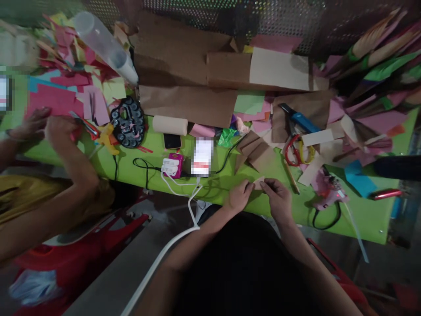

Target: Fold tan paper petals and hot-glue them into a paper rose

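Between my two hands is a small piece of tan paper [258,182], held over the front edge of the green table [217,193]. My left hand [239,195] pinches its left end between thumb and fingers. At the right end, the thumb and fingers of my right hand [278,197] close on the same piece. Folded brown paper pieces [255,151] lie just beyond my hands. To the right of them are a pencil-like stick [292,176], scissors with red and yellow handles [298,151] and a pink glue gun [329,191].
A co-worker's hands [62,127] rest by pink paper at the left. A phone [201,157] with a white cable lies near a pink power adapter [173,166]. Brown cardboard [184,105], a blue cutter [304,120] and a tilted plastic bottle [101,44] stand farther back.
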{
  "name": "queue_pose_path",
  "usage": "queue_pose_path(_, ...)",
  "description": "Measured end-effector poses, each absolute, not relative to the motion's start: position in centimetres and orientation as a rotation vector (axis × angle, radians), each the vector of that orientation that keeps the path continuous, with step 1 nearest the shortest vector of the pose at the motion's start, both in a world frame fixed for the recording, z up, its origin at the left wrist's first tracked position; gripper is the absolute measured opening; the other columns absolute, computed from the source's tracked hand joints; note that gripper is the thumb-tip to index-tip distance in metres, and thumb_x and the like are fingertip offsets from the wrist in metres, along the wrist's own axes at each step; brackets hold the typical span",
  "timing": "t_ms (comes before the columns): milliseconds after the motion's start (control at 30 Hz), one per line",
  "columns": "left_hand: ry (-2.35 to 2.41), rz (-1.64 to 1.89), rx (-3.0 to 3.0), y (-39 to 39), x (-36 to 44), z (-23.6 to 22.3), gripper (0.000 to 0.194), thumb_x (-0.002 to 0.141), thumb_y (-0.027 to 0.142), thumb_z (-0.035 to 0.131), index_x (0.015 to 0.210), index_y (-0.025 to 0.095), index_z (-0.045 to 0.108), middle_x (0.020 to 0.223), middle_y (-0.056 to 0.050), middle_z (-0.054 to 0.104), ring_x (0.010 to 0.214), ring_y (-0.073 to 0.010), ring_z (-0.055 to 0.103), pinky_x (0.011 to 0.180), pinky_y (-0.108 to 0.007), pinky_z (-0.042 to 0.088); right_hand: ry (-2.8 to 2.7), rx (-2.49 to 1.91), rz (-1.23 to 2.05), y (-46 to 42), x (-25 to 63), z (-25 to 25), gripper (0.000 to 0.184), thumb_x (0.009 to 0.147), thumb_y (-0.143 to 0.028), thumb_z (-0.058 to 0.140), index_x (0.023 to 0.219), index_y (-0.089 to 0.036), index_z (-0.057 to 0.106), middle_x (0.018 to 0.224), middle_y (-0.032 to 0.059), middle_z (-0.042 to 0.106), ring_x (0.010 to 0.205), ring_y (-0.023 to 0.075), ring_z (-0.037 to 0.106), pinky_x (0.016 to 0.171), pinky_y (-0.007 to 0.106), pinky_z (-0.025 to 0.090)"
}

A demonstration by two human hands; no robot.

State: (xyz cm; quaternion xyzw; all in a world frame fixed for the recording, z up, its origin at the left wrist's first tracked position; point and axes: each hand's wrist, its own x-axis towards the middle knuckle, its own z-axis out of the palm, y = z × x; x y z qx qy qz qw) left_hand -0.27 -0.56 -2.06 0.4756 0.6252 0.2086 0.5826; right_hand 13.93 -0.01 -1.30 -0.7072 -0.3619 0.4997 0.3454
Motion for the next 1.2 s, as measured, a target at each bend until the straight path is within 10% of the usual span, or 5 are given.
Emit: queue_pose_path(1200,1.388,0.568,1.151,1.4,-1.1,-1.5,0.017,0.085,0.024,0.057,0.068,0.021,0.056,0.062,0.002,0.053,0.061,-0.014,0.049,0.062,-0.025,0.037,-0.979,-1.795,1.232,1.0,12.4,-1.2,0.023,0.078,-0.044,0.065,0.077,-0.022,0.066,0.07,0.0001,0.065,0.069,0.017,0.059,0.067,0.029,0.049)
